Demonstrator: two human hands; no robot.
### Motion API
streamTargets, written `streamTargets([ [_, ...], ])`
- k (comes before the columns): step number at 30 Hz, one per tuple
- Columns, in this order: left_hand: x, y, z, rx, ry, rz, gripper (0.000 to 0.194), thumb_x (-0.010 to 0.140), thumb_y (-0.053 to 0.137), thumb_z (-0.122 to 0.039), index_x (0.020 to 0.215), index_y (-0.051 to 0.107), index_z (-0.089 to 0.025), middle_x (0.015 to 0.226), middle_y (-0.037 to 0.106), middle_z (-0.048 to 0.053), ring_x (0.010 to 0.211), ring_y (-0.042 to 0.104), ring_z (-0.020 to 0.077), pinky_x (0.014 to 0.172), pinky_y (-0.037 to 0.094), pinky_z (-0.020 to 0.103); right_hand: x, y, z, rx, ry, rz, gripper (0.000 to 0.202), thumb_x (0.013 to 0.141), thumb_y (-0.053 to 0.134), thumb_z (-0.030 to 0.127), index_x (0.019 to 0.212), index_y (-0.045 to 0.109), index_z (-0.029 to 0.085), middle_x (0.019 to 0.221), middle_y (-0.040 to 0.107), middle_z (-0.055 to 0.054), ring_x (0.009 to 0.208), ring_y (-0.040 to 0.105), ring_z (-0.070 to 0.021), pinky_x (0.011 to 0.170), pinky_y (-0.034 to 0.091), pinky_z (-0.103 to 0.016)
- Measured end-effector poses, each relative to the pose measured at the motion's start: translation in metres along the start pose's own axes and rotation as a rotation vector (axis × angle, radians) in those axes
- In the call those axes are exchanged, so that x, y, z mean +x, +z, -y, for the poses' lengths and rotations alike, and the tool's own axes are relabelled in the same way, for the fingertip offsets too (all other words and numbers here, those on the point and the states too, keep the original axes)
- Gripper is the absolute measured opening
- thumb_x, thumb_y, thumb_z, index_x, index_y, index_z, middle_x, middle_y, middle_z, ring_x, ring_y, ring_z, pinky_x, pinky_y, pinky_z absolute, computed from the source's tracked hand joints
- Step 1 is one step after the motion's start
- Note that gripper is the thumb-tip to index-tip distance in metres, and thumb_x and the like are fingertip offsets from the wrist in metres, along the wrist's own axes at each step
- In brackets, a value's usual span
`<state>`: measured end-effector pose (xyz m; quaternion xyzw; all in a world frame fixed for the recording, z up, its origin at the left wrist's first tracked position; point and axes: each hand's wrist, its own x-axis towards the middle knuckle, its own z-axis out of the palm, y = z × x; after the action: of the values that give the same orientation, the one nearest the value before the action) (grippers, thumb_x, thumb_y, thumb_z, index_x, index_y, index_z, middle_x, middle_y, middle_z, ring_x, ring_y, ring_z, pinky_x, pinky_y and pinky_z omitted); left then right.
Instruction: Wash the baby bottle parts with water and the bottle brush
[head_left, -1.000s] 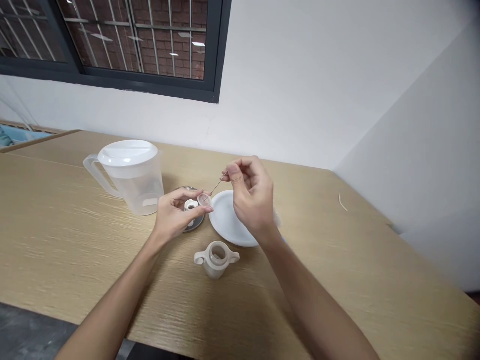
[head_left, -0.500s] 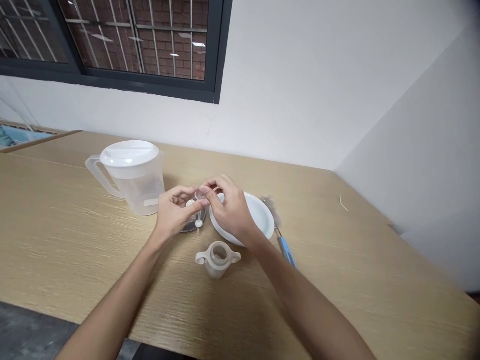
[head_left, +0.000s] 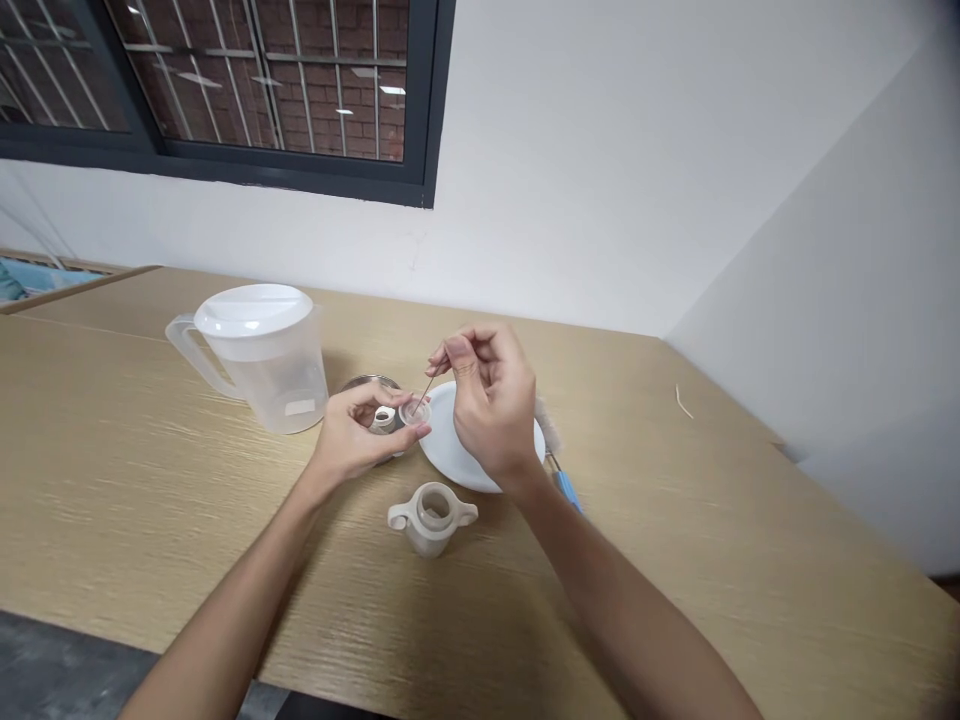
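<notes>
Toward seven o'clock from the plate (head_left: 444,442), a two-handled cup (head_left: 429,542) is standing; toward ten, the left hand (head_left: 346,436) is pinching a clear disc (head_left: 415,411), likely light, slippery, rim-held; the right hand (head_left: 496,405) is gripping a thin rod (head_left: 424,392).

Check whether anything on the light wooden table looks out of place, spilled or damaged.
A thin, pale, curved strand lies on the table toward the right, apart from the other things; it looks like stray debris, though it is too small to identify. No spill or damage is visible.
</notes>
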<state>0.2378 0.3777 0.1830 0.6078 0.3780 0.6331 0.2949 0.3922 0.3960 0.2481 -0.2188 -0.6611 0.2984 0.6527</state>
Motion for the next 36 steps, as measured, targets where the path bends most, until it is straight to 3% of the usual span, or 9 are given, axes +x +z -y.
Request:
streamTargets([
  [5, -0.002, 0.001, 0.000, -0.005, 0.020, 0.032, 0.027, 0.061, 0.089, -0.019, 0.075, 0.066, -0.017, 0.089, 0.077, 0.008, 0.090, 0.074, 0.0245, 0.082, 0.058, 0.033, 0.007, -0.004, 0.013, 0.024, -0.098, -0.099, 0.013, 0.100, 0.055, 0.026, 0.088, 0.053, 0.021, 0.078, 0.061, 0.003, 0.070, 0.064, -0.0113, 0.069, 0.055, -0.028],
  [10, -0.001, -0.002, 0.008, 0.122, 0.055, 0.087, 0.025, 0.062, 0.088, -0.020, 0.074, 0.066, -0.017, 0.091, 0.078, 0.011, 0.090, 0.073, 0.0263, 0.081, 0.057, 0.036, 0.025, -0.025, 0.032, 0.021, -0.282, -0.290, 0.008, 0.100, 0.054, 0.022, 0.092, 0.053, 0.023, 0.080, 0.058, 0.003, 0.072, 0.062, -0.0123, 0.071, 0.056, -0.031],
  [13, -0.001, -0.002, 0.009, 0.104, 0.049, 0.060, 0.026, 0.062, 0.088, -0.021, 0.075, 0.066, -0.018, 0.092, 0.078, 0.010, 0.091, 0.074, 0.0270, 0.082, 0.058, 0.037, 0.032, -0.036, 0.039, 0.028, -0.322, -0.351, 0.008, 0.100, 0.053, 0.022, 0.092, 0.053, 0.024, 0.080, 0.057, 0.002, 0.076, 0.062, -0.0136, 0.073, 0.057, -0.033],
  [27, -0.001, 0.001, 0.007, -0.096, 0.033, 0.001, 0.030, 0.056, 0.092, -0.015, 0.076, 0.069, -0.018, 0.090, 0.078, 0.008, 0.092, 0.075, 0.0277, 0.081, 0.060, 0.035, 0.022, -0.024, 0.024, 0.002, -0.225, -0.232, 0.010, 0.101, 0.054, 0.029, 0.093, 0.052, 0.023, 0.082, 0.060, 0.001, 0.075, 0.063, -0.0128, 0.073, 0.059, -0.033],
  [31, -0.001, 0.002, 0.003, -0.096, -0.011, -0.011, 0.030, 0.055, 0.092, -0.016, 0.077, 0.072, -0.018, 0.092, 0.078, 0.009, 0.093, 0.075, 0.0278, 0.082, 0.059, 0.036, 0.019, -0.020, 0.022, -0.012, -0.200, -0.208, 0.010, 0.100, 0.054, 0.030, 0.093, 0.053, 0.024, 0.081, 0.060, 0.002, 0.073, 0.063, -0.0125, 0.072, 0.058, -0.032],
  [36, 0.002, 0.004, -0.003, -0.121, -0.102, -0.105, 0.034, 0.052, 0.093, -0.019, 0.081, 0.076, -0.016, 0.086, 0.079, 0.008, 0.085, 0.075, 0.0253, 0.082, 0.060, 0.037, 0.008, -0.008, 0.010, 0.013, -0.102, -0.087, 0.010, 0.100, 0.054, 0.028, 0.092, 0.053, 0.023, 0.082, 0.062, 0.002, 0.073, 0.065, -0.0120, 0.072, 0.056, -0.030],
])
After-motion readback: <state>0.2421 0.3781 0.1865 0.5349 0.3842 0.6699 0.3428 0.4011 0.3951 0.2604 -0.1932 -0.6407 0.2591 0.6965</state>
